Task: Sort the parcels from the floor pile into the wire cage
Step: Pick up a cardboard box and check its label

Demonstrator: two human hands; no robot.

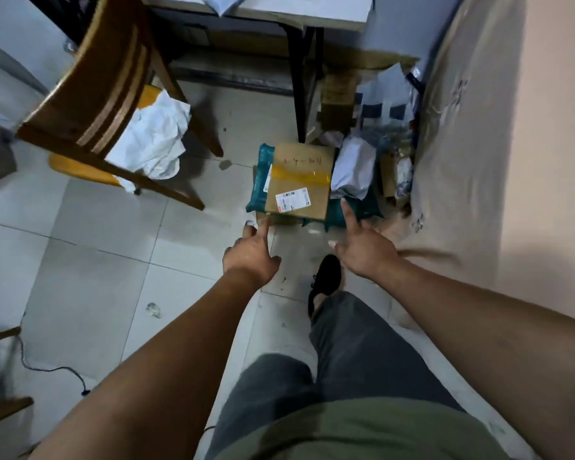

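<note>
A brown cardboard box with yellow tape and a white label lies on top of the floor pile, resting on teal plastic mailers. A grey-white poly bag leans beside it on the right, with more parcels behind. My left hand reaches toward the box's near left corner, fingers extended and holding nothing. My right hand is stretched out toward the box's near right corner, fingers spread, also holding nothing. No wire cage is in view.
A wooden chair with crumpled white bags on its yellow seat stands at the left. A table's black leg rises just behind the pile. A beige wall runs along the right. A black cable lies on the tiles.
</note>
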